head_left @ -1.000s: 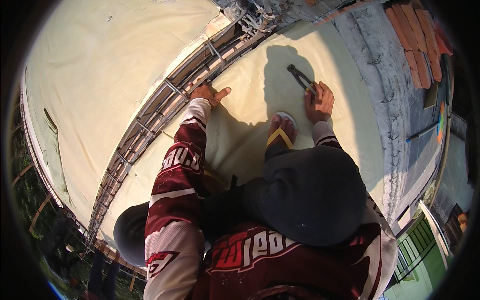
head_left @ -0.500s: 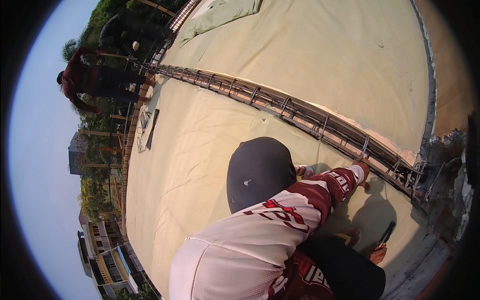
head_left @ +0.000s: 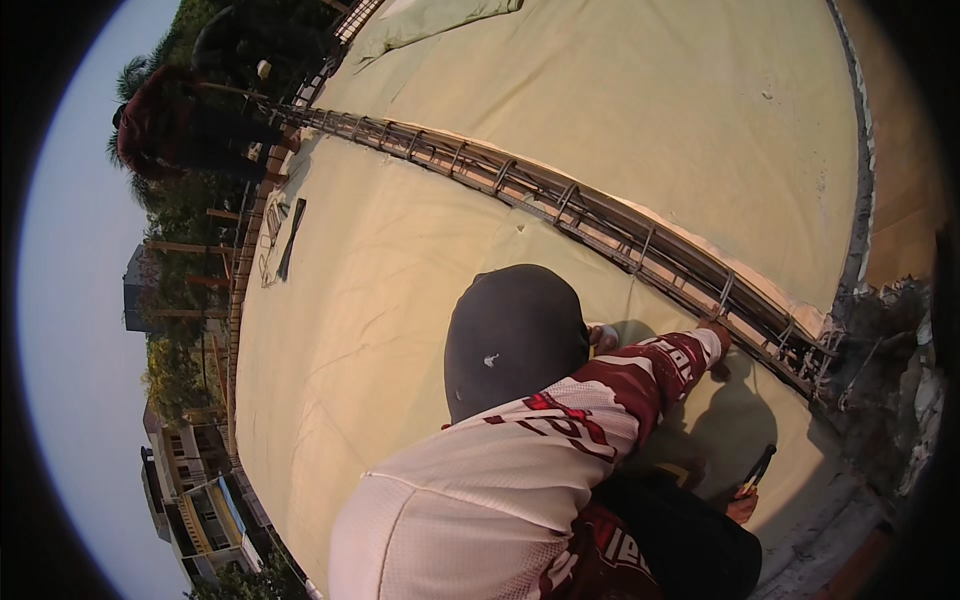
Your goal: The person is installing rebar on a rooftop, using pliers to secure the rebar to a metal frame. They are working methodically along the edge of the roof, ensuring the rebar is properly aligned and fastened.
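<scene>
The left arm, in a red-and-white sleeve, stretches out so the left hand (head_left: 716,334) rests against the steel rebar cage (head_left: 560,205); its fingers are too small to read. The right hand (head_left: 741,506) grips dark pliers (head_left: 757,469) low near the slab's rough edge (head_left: 850,500). Wide tarpaulin (head_left: 350,330) lies open leftward.
</scene>
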The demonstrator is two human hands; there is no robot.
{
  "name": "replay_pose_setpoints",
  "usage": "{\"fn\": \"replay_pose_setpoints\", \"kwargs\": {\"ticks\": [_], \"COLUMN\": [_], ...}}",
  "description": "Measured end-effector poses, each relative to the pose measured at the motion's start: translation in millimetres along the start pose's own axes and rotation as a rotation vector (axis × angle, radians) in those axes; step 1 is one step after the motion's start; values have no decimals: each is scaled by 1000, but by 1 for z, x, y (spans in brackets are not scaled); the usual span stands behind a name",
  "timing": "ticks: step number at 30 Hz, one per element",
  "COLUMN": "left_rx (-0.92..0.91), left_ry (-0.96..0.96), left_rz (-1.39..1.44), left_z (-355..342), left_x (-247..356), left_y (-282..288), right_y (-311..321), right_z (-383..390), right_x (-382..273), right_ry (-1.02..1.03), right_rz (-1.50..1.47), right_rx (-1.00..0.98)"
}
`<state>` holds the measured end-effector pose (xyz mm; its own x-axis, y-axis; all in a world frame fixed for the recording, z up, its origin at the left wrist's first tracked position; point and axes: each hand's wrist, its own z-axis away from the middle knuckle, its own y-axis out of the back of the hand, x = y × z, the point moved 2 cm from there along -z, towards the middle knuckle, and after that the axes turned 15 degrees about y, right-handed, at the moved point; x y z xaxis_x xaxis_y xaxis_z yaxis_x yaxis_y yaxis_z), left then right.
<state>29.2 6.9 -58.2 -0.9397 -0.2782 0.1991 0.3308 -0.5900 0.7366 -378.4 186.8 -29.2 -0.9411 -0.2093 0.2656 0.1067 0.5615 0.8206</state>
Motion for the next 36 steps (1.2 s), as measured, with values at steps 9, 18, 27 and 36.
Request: {"fn": "replay_pose_setpoints", "kwargs": {"ticks": [9,18,27,36], "left_rx": [-89,-10,-225,-145], "left_ry": [251,-16,-32,-70], "left_rz": [-340,-135,-199,-206], "left_z": [-39,10,38,29], "left_x": [30,-3,9,7], "left_y": [-25,9,54,57], "right_y": [9,9,39,61], "right_z": [3,-4,-22,-50], "right_x": [-15,-16,-31,-36], "right_ry": [-78,-104,-332,-436], "right_rz": [-123,-221,-183,-308], "right_rx": [-77,-88,-344,-397]}}
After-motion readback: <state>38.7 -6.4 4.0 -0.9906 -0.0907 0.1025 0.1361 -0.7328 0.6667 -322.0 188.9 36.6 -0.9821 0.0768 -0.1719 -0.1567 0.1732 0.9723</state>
